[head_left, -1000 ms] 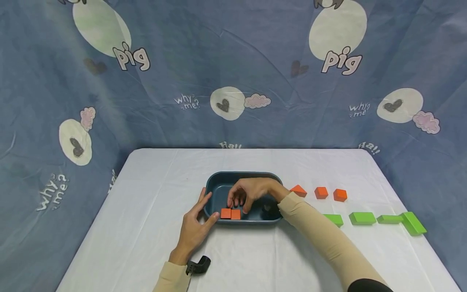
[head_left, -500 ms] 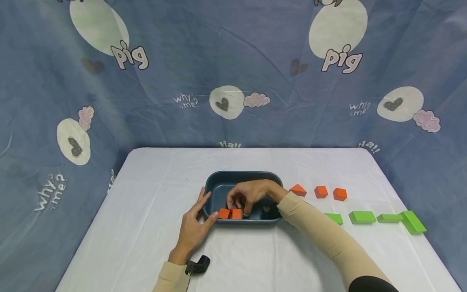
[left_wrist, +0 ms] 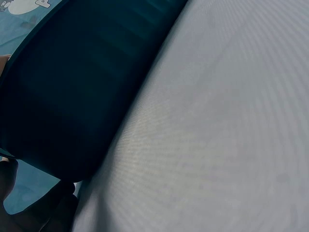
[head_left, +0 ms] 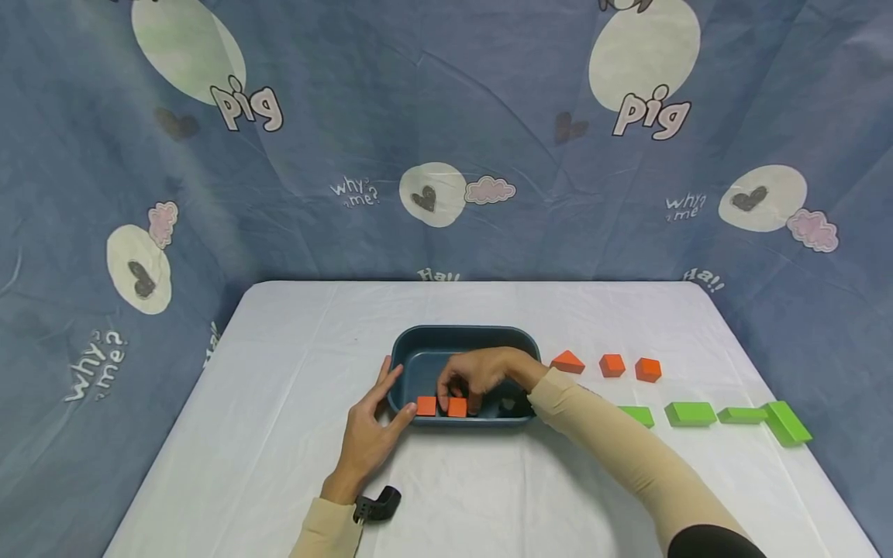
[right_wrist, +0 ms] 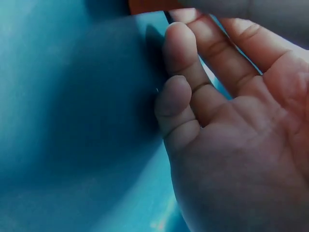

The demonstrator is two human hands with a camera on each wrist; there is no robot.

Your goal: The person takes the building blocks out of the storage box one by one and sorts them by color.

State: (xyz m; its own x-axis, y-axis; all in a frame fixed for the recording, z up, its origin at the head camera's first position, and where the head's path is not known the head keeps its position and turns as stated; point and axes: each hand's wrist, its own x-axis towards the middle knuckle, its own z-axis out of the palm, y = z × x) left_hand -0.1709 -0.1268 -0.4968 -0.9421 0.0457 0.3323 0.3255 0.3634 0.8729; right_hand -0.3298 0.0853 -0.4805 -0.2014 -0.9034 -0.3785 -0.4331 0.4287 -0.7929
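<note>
A dark blue rectangular tray [head_left: 418,335] sits mid-table in the head view. My left hand [head_left: 370,434] rests against its left end, fingers spread along the side and thumb by the near corner. The left wrist view shows fingertips touching the tray [left_wrist: 72,96] wall. Inside the tray, my right hand [head_left: 477,372] pinches an orange block [head_left: 456,407] near the front wall. A second orange block [head_left: 426,405] stands to its left, a gap between them. In the right wrist view, an orange block [right_wrist: 149,6] shows at the top edge, beyond the curled fingers [right_wrist: 181,46].
Right of the tray lie an orange triangular block [head_left: 568,362] and two orange blocks [head_left: 611,366]. Several green blocks [head_left: 690,414] form a row nearer the front, one partly behind the right sleeve [head_left: 614,442]. A patterned blue cloth [head_left: 349,232] hangs behind the white table [head_left: 335,325].
The orange block under my right hand has shifted right, opening a gap from the left block, which has moved slightly left. My left hand has stayed at the tray's end.
</note>
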